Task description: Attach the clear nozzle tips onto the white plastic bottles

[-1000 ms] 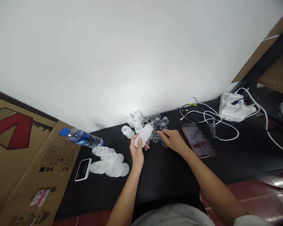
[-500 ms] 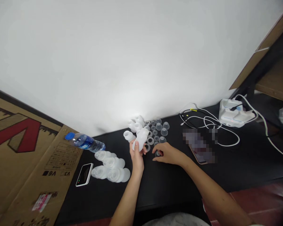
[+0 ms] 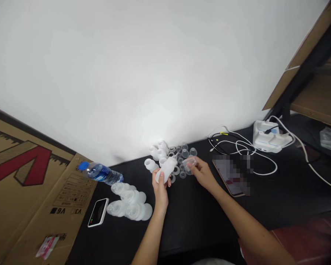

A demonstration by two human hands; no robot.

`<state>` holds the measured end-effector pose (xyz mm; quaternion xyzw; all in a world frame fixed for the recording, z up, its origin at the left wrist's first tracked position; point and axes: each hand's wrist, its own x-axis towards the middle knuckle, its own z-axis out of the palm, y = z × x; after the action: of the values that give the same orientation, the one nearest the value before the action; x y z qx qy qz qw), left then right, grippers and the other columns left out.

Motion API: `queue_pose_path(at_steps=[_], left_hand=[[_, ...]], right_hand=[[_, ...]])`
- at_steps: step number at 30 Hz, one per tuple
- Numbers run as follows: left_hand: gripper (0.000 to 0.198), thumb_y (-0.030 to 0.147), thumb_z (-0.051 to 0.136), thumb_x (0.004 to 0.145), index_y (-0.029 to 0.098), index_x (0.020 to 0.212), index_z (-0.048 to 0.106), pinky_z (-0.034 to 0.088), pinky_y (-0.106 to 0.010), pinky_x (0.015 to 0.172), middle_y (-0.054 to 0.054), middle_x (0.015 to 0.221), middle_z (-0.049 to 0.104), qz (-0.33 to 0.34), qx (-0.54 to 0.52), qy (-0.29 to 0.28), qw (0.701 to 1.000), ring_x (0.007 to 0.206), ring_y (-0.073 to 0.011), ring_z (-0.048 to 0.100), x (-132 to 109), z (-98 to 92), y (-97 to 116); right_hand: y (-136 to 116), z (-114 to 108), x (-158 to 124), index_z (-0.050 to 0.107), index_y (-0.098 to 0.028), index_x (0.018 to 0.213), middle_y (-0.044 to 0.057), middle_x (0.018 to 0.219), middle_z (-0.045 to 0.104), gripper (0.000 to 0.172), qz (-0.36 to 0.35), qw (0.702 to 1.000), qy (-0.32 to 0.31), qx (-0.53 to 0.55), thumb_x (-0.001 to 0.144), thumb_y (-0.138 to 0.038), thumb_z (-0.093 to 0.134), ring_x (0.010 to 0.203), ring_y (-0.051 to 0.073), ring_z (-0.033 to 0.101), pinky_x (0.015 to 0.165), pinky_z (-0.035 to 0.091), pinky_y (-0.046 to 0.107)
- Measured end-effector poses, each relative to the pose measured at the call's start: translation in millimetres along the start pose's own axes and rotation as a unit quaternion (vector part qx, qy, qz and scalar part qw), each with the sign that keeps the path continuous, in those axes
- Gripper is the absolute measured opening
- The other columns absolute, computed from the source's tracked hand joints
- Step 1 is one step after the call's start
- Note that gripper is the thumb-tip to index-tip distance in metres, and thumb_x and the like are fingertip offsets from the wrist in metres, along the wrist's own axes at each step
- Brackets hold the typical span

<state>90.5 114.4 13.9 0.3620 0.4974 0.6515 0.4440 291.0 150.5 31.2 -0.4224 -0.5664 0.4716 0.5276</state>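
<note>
White bottle (image 3: 167, 170), tilted, clear cup (image 3: 188, 162) beside it, probably domed

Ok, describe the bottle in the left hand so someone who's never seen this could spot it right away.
Start at the black table along the white wall. Near the middle of the picture, the left hand holds a white bottle, its base toward the person and its neck toward the wall. It's the only bottle in a hand; the other white bottles rest on the table.
</note>
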Motion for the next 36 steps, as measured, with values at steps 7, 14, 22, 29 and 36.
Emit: queue_pose_path(at_steps=[7,14,22,29,36], left_hand=[[0.050,0.064,0.079,0.090,0.020,0.107,0.062,0.043,-0.023,0.054,0.006,0.063,0.058,0.015,0.101,-0.069,0.992,0.052,-0.0122,0.053,-9.1,3.9,-0.3],[0.044,0.055,0.080,0.093,0.021,0.112,0.061,0.050,-0.024,0.059,0.004,0.074,0.063,0.042,0.144,-0.108,0.983,0.059,-0.0128,0.060,-12.8,2.6,-0.1],[0.048,0.055,0.082,0.091,0.022,0.116,0.057,0.052,-0.024,0.060,0.002,0.082,0.067,0.043,0.125,-0.101,0.986,0.061,-0.0129,0.064,-15.8,4.3,-2.7],[0.050,0.055,0.080,0.094,0.023,0.119,0.052,0.051,-0.024,0.060,0.004,0.079,0.066,0.035,0.121,-0.125,0.984,0.060,-0.0123,0.064,-17.3,3.2,-5.5],[0.051,0.054,0.078,0.096,0.022,0.122,0.048,0.049,-0.023,0.060,0.006,0.074,0.063,0.045,0.110,-0.125,0.985,0.059,-0.0118,0.060,-19.5,-0.7,-16.5]], right_hand=[[7.3,-4.1,6.8,0.068,-0.022,0.095,-0.006,0.064,0.049,0.053,0.054,0.990,0.081,0.100,0.094,-0.075,0.070,0.050,0.011,0.041,0.043,0.030,0.022],[1.8,4.7,3.2,0.068,-0.021,0.095,-0.005,0.066,0.053,0.052,0.026,0.997,0.017,0.076,0.095,-0.073,0.070,0.057,0.013,0.048,0.048,0.037,0.023],[2.9,2.3,5.5,0.069,-0.020,0.097,-0.006,0.062,0.053,0.058,0.071,0.992,-0.016,0.099,0.090,-0.077,0.074,0.049,0.010,0.041,0.044,0.030,0.022],[-4.0,2.8,3.1,0.071,-0.019,0.102,-0.006,0.062,0.054,0.060,0.074,0.991,-0.051,0.102,0.089,-0.077,0.076,0.047,0.009,0.041,0.042,0.028,0.021],[6.2,4.5,-1.3,0.068,-0.019,0.109,-0.009,0.056,0.050,0.051,0.066,0.989,-0.076,0.113,0.097,-0.069,0.072,0.044,0.009,0.041,0.041,0.032,0.020]])
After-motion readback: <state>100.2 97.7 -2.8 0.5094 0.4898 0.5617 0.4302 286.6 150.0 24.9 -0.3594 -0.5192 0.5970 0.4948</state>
